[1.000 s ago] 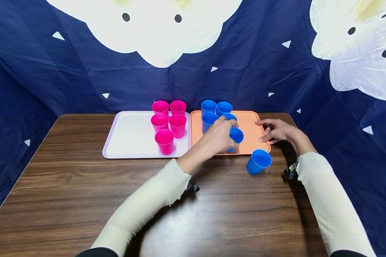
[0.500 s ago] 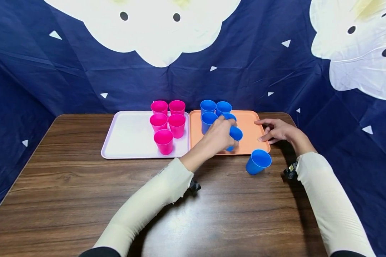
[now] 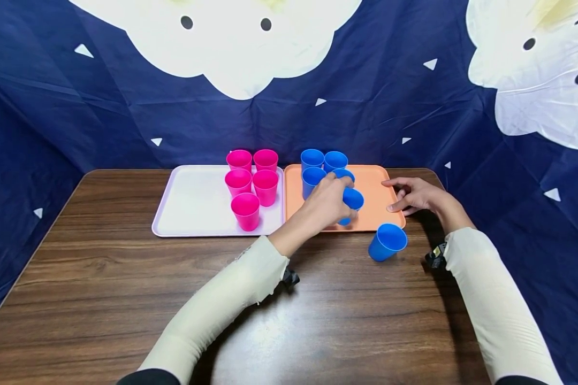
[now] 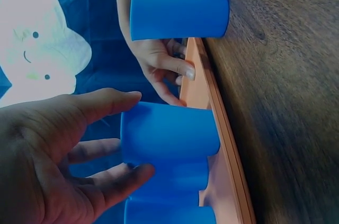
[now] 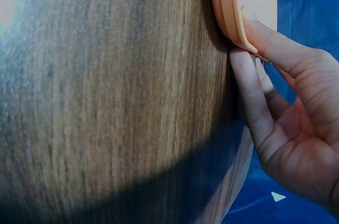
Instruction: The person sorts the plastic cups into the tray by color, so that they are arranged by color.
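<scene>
A blue cup [image 3: 354,199] stands near the front of the orange tray [image 3: 373,184]. My left hand [image 3: 325,202] reaches over from the left and holds this cup near its rim, thumb on one side and fingers on the other, as the left wrist view shows. Behind it are several more blue cups [image 3: 313,179], one partly hidden by the hand. At the tray's right end my right hand [image 3: 418,197] pinches the edge, its thumb [image 5: 265,33] on top and fingers below. Another blue cup [image 3: 387,243] sits on the table before the tray's front right corner.
A white tray [image 3: 192,200] lies against the orange one's left side, with several pink cups [image 3: 246,212] on its right part. The brown wooden table [image 3: 125,289] stretches out in front. A dark blue cloth [image 3: 207,128] hangs behind and beside the table.
The cup in my left hand has shifted very slightly to the left and back. My right hand keeps its place on the tray edge.
</scene>
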A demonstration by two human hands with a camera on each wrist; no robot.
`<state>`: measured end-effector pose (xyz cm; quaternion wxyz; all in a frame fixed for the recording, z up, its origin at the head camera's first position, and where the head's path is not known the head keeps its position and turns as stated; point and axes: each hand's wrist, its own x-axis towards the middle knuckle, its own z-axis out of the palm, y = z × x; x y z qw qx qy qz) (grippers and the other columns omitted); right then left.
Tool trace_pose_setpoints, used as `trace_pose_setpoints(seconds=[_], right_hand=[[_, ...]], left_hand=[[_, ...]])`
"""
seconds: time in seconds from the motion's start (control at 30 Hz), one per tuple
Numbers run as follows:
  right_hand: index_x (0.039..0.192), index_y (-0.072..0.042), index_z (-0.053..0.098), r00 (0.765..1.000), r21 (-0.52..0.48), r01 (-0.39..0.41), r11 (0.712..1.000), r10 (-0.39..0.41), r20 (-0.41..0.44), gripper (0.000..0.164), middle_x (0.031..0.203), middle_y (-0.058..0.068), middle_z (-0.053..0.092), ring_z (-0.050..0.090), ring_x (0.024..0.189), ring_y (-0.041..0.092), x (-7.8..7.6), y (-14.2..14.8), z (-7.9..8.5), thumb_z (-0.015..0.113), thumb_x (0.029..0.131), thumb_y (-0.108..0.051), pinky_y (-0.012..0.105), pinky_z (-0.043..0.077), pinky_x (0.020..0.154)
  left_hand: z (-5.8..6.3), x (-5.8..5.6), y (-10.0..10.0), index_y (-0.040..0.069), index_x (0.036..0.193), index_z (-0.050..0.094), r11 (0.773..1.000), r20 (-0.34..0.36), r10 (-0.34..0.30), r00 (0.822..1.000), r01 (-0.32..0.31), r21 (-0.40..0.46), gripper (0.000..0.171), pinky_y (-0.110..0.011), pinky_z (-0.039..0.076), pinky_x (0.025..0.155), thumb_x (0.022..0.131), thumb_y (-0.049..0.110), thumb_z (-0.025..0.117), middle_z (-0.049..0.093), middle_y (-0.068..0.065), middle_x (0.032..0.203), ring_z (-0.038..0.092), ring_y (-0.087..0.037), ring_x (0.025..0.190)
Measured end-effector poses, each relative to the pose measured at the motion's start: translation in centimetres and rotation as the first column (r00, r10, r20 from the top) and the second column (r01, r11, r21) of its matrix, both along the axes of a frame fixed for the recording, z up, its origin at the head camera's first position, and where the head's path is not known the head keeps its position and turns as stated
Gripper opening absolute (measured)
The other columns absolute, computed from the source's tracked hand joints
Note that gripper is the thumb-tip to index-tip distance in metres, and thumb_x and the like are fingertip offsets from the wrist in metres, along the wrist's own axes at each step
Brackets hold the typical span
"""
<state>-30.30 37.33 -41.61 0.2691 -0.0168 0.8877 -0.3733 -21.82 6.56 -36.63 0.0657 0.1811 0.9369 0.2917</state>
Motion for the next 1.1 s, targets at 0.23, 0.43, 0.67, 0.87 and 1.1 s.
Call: trace_pose_setpoints(seconds=[0.23, 0.43, 0.67, 0.87, 1.1], right_hand=[[0.173, -0.009, 0.042, 1.0, 0.006, 0.0, 1.0, 0.0, -0.002, 0.092, 0.093, 0.002, 0.053, 0.061, 0.083, 0.015, 0.0, 0.1, -0.1, 0.091, 0.095, -0.007, 0.031, 0.07, 0.073], [0.174, -0.009, 0.041, 1.0, 0.005, -0.006, 1.0, 0.006, -0.003, 0.092, 0.092, 0.002, 0.053, 0.061, 0.082, 0.015, 0.1, 0.2, -0.1, 0.09, 0.096, -0.006, 0.031, 0.07, 0.072], [0.174, -0.009, 0.04, 1.0, 0.007, -0.009, 1.0, 0.009, 0.002, 0.092, 0.092, 0.001, 0.053, 0.061, 0.083, 0.015, 0.1, 0.1, 0.0, 0.09, 0.096, -0.006, 0.03, 0.07, 0.073], [0.175, -0.009, 0.039, 1.0, 0.003, -0.009, 1.0, 0.009, 0.012, 0.093, 0.092, 0.001, 0.056, 0.064, 0.082, 0.015, 0.1, 0.0, 0.1, 0.089, 0.097, -0.005, 0.03, 0.07, 0.073], [0.174, -0.008, 0.039, 1.0, -0.005, -0.007, 1.0, 0.007, 0.01, 0.092, 0.092, 0.001, 0.055, 0.063, 0.083, 0.015, 0.1, 0.0, 0.2, 0.089, 0.097, -0.004, 0.031, 0.07, 0.073]], left_hand=[[0.2, 0.1, -0.2, 0.017, 0.156, 0.066, 1.0, -0.002, -0.001, 1.0, 0.001, -0.018, 0.077, -0.059, 0.06, 0.117, 0.089, 0.038, 0.098, 0.061, -0.016, 0.158, 0.063, -0.035, 0.146], [0.9, 0.4, -0.6, 0.016, 0.154, 0.066, 0.999, -0.048, -0.021, 0.999, 0.019, -0.04, 0.076, -0.052, 0.062, 0.116, 0.09, 0.04, 0.098, 0.065, -0.013, 0.151, 0.065, -0.031, 0.141], [2.6, 1.4, -0.4, 0.02, 0.152, 0.069, 0.997, -0.084, -0.053, 0.995, 0.048, -0.068, 0.072, -0.045, 0.068, 0.103, 0.091, 0.045, 0.096, 0.066, -0.008, 0.146, 0.071, -0.026, 0.128], [3.9, 2.6, 0.1, 0.022, 0.152, 0.069, 0.992, -0.069, -0.106, 0.992, 0.101, -0.079, 0.07, -0.042, 0.068, 0.098, 0.091, 0.047, 0.095, 0.066, -0.006, 0.146, 0.071, -0.023, 0.125], [4.1, 3.9, 0.8, 0.025, 0.15, 0.071, 0.984, -0.053, -0.174, 0.983, 0.171, -0.054, 0.068, -0.054, 0.062, 0.11, 0.09, 0.047, 0.095, 0.068, -0.003, 0.142, 0.069, -0.021, 0.122]])
